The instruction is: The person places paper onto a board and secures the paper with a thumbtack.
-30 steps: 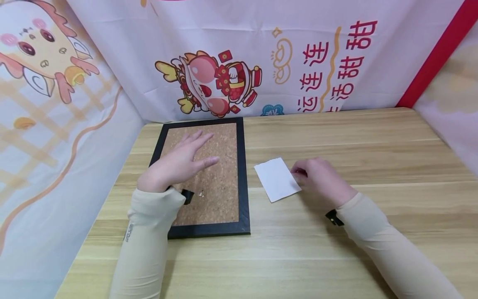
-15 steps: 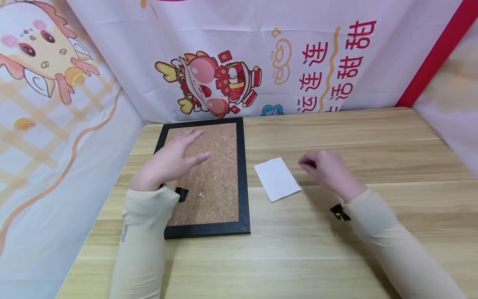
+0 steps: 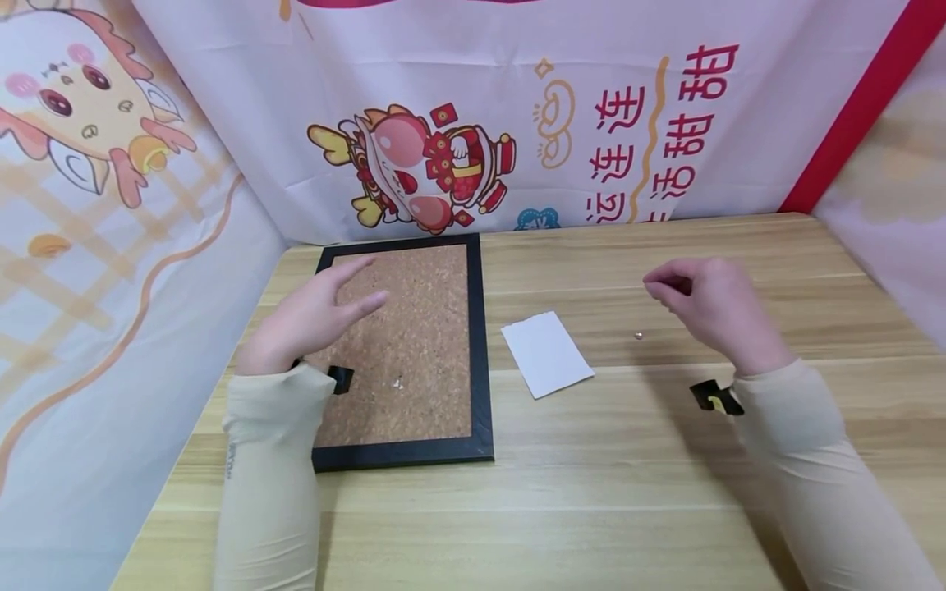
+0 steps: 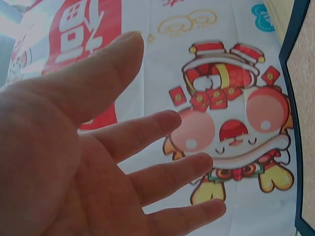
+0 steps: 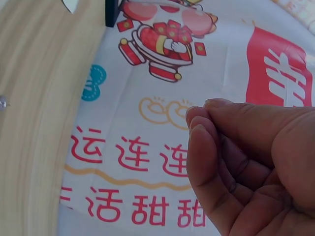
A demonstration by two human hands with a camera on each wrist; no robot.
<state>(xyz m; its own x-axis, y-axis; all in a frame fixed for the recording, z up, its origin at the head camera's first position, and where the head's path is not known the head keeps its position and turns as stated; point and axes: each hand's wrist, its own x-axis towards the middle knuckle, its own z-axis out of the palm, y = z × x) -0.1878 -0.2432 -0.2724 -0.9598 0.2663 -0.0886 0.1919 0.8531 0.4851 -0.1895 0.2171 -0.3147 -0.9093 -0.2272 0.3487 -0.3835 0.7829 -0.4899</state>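
My left hand [image 3: 306,320] hovers over the left side of a black-framed corkboard [image 3: 414,345]; the left wrist view shows its fingers [image 4: 147,132] straight and spread, holding nothing. My right hand [image 3: 713,300] is raised over the right part of the table. In the right wrist view, this hand's fingers [image 5: 204,152] are curled, with thumb and index tips together and nothing visible between them. A tiny clear pushpin [image 3: 639,336] lies on the table below and left of my right hand. Between it and the corkboard lies a white paper card [image 3: 548,355] with one ragged edge.
Small pale specks [image 3: 397,382] show on the lower part of the cork. The wooden table [image 3: 576,509] meets a printed cloth backdrop [image 3: 576,107] behind. Another cloth [image 3: 170,328] hangs along the left side.
My right hand has moved from the card's right edge up and to the right, and the pushpin now shows on the table. My left hand has drifted left over the corkboard.
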